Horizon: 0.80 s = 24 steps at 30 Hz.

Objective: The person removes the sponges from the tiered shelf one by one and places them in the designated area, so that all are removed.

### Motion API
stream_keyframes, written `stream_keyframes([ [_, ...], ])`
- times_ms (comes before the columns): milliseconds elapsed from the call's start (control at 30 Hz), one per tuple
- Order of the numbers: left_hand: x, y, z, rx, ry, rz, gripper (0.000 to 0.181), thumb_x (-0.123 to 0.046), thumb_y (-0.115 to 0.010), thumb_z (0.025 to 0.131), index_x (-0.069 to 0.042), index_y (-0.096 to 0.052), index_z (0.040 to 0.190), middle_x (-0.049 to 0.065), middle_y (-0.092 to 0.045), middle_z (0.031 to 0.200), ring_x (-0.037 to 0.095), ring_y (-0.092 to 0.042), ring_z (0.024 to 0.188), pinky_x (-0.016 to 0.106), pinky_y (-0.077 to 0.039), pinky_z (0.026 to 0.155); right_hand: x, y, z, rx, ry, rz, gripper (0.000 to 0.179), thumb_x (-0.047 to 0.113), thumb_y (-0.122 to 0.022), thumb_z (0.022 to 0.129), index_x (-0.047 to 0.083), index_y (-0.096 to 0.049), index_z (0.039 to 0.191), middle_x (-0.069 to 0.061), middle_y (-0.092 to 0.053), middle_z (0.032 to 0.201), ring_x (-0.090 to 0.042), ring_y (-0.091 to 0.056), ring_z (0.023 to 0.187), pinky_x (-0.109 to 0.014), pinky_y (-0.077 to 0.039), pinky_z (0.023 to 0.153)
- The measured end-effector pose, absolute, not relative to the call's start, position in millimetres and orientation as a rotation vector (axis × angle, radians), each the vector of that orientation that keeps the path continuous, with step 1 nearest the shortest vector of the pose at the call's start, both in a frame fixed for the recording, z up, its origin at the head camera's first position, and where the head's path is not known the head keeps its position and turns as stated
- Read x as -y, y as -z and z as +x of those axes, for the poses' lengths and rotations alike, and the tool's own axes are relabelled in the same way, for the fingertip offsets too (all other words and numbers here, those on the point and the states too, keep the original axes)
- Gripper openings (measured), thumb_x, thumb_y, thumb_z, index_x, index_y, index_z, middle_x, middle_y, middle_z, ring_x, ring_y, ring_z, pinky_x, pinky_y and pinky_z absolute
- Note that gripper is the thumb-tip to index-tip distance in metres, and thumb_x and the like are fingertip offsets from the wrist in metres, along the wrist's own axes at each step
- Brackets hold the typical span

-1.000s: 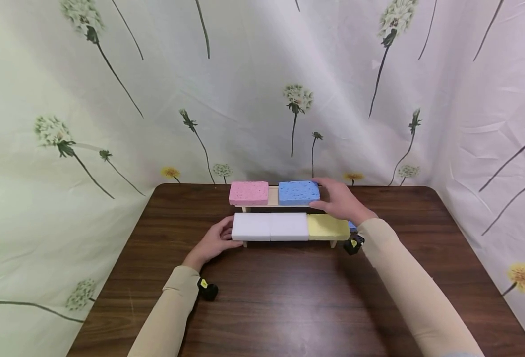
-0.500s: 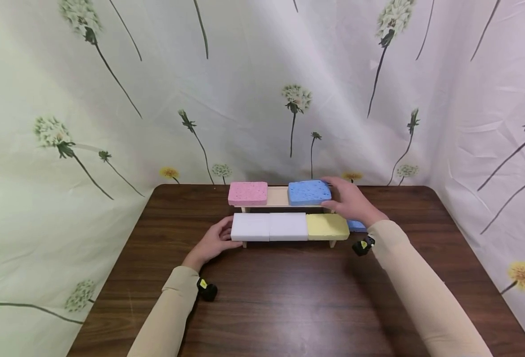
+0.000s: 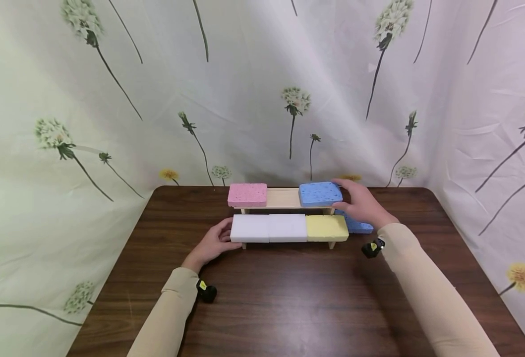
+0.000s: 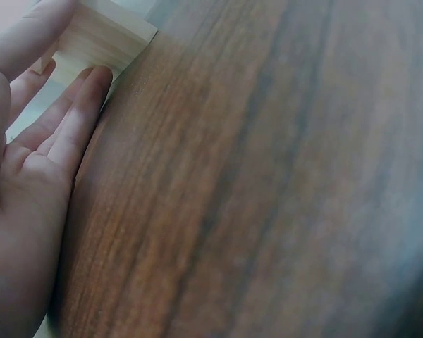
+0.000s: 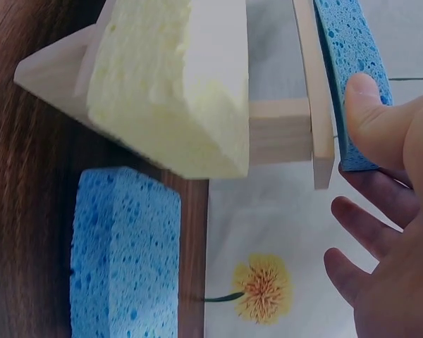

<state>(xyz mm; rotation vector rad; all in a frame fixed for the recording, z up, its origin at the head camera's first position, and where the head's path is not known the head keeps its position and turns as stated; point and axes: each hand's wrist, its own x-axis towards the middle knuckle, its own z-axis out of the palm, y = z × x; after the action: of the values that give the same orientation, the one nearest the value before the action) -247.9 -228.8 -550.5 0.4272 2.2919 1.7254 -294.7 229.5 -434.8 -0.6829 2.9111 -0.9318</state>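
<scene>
A small two-tier wooden rack (image 3: 282,197) stands on the table. On its upper tier are a pink sponge (image 3: 247,195) at the left and a blue sponge (image 3: 320,194) at the right, with bare wood between them. My right hand (image 3: 364,204) pinches the blue sponge's right end, thumb in front. Two white sponges (image 3: 268,228) and a yellow sponge (image 3: 326,228) lie side by side on the lower tier. My left hand (image 3: 212,242) holds the lower tier's left end, its fingers (image 4: 77,127) close to the wood in the left wrist view.
Another blue sponge (image 5: 127,253) lies on the table at the rack's right, partly hidden under my right hand in the head view. The brown wooden table (image 3: 271,307) ends at the back against a flower-printed curtain (image 3: 244,99).
My right hand has moved right along the upper tier with the blue sponge, widening the bare gap beside the pink one. The left hand stays in place.
</scene>
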Motion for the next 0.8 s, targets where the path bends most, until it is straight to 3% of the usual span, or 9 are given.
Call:
stream_keyframes([
  [800,229,551,-247,-2.298,-1.73,0.438,0.082,-0.008,-0.085,0.089,-0.005,-0.04,0.158,0.022,-0.051,0.152,0.038,-0.054,0.138,0.035,-0.051,0.109,-260,438,-291,-2.915,0.943,-0.567,0.074,0.014,-0.072,0.101,0.006,-0.033,0.164,-0.022,-0.037,0.166,-0.045,-0.033,0.152,-0.065,-0.03,0.121],
])
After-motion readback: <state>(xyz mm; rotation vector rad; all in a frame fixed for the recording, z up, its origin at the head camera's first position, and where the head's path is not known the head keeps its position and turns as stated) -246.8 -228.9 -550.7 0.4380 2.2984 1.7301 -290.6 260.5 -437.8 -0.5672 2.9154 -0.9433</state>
